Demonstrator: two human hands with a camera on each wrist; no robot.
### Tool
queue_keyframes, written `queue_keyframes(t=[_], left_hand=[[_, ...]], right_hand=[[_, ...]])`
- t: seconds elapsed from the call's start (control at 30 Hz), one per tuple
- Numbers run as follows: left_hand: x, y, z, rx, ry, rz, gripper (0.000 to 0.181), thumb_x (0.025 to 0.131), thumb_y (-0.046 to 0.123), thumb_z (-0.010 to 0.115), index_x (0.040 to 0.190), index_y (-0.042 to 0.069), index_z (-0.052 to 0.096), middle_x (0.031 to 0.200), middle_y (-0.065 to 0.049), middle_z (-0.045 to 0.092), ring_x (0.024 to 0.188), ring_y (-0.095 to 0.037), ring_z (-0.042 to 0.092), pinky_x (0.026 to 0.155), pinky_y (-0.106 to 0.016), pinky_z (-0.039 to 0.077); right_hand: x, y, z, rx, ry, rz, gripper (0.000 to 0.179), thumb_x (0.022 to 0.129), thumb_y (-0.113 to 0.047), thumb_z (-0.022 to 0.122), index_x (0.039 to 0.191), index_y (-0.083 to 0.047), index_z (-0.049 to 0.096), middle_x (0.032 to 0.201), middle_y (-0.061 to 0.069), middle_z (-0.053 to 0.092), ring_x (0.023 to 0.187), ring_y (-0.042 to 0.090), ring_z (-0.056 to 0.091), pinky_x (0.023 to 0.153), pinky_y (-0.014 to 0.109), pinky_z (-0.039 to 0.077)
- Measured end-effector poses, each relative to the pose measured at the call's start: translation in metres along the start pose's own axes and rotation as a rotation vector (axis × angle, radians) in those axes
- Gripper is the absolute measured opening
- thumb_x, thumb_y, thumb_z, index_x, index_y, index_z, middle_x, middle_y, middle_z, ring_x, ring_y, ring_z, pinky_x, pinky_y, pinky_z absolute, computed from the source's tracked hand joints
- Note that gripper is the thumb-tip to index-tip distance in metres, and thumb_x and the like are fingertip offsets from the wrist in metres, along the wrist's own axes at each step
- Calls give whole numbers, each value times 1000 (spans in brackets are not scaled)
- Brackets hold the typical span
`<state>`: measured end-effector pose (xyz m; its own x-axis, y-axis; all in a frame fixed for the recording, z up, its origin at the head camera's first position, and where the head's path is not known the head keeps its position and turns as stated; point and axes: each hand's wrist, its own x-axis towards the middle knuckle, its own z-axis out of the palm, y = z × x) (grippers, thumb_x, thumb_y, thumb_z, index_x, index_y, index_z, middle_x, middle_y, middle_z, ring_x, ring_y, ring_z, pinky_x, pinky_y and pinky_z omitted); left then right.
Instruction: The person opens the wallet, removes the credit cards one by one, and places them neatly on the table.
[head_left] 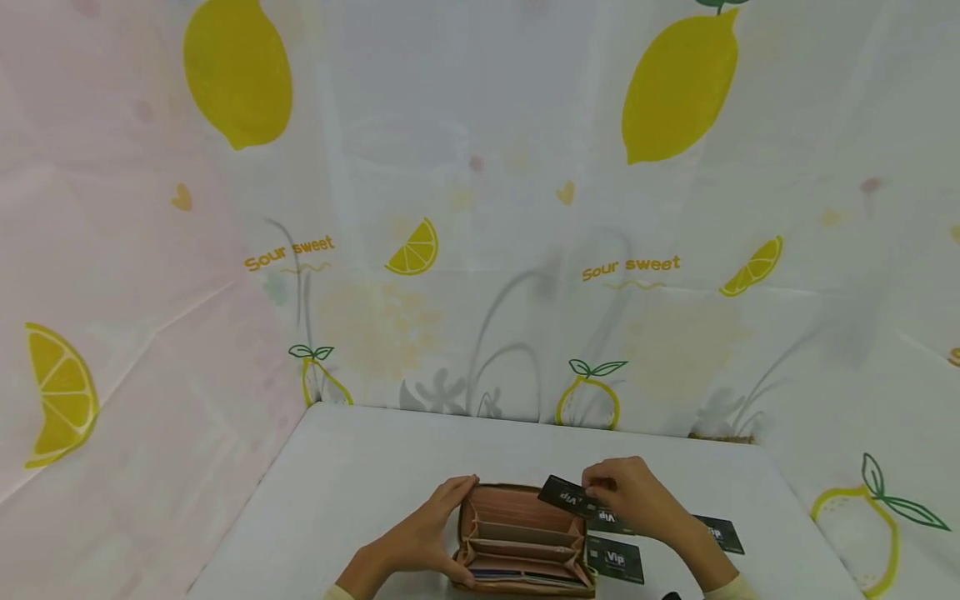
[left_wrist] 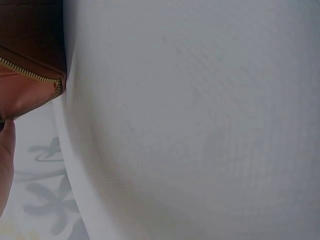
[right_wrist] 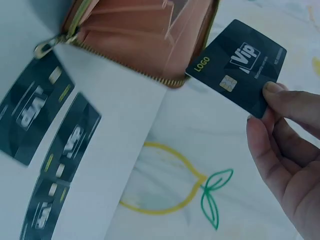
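A brown zip wallet (head_left: pixel 517 506) lies unzipped on the white table, its pink-lined compartments facing up. My left hand (head_left: pixel 412 537) grips its left side, thumb at the near edge and fingers at the far edge. Between thumb and fingers, my right hand (head_left: pixel 637 500) pinches a black VIP card (right_wrist: pixel 240 70), raised over the wallet's far right corner. Beside the wallet's right side lies another VIP card (head_left: pixel 617 560); a further card (head_left: pixel 609 521) is partly hidden behind the right hand. In the left wrist view, only a wallet corner (left_wrist: pixel 35 65) and a fingertip show.
One more VIP card (head_left: pixel 723 533) lies to the right, partly covered by the right forearm. The wallet's gold zip pull (right_wrist: pixel 45 48) hangs at its near right corner. A lemon-print sheet (head_left: pixel 480 333) stands behind and around the white table (head_left: pixel 360 450).
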<state>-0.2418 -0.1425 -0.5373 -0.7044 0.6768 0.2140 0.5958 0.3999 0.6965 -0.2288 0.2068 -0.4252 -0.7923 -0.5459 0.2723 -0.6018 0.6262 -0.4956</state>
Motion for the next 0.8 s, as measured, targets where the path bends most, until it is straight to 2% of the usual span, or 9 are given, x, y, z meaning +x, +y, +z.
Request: queue_keyframes(t=[0.17, 0.37, 0.6, 0.8], left_hand=[[-1, 0, -1, -4, 1, 6, 124, 65, 56, 85, 158, 18, 11, 155, -7, 22, 139, -32, 29, 106, -51, 38], [0, 0, 0, -4, 1, 9, 124, 66, 55, 85, 158, 17, 11, 154, -7, 22, 139, -31, 29, 106, -51, 38], [1, 0, 0, -7, -1, 6, 124, 66, 56, 84, 158, 18, 11, 155, -6, 21, 140, -32, 28, 106, -51, 38], [1, -2, 1, -4, -1, 4, 124, 66, 56, 84, 158, 19, 10, 154, -5, 22, 139, -32, 29, 105, -50, 39]], right_hand=[[-15, 11, -13, -25, -5, 67, 13, 86, -1, 71, 86, -14, 70, 79, -11, 64, 67, -1, 53, 58, 24, 50], [-34, 31, -15, -29, -36, 144, 13, 87, -4, 71, 84, -17, 69, 78, -13, 64, 67, -1, 53, 58, 24, 50], [-55, 54, -22, 45, -100, 195, 3, 88, -10, 71, 89, -12, 73, 85, -7, 69, 74, 2, 62, 63, 25, 54], [-71, 77, -33, 162, -217, 224, 4, 88, -9, 70, 88, -10, 74, 83, -7, 69, 70, 2, 60, 58, 25, 52]])
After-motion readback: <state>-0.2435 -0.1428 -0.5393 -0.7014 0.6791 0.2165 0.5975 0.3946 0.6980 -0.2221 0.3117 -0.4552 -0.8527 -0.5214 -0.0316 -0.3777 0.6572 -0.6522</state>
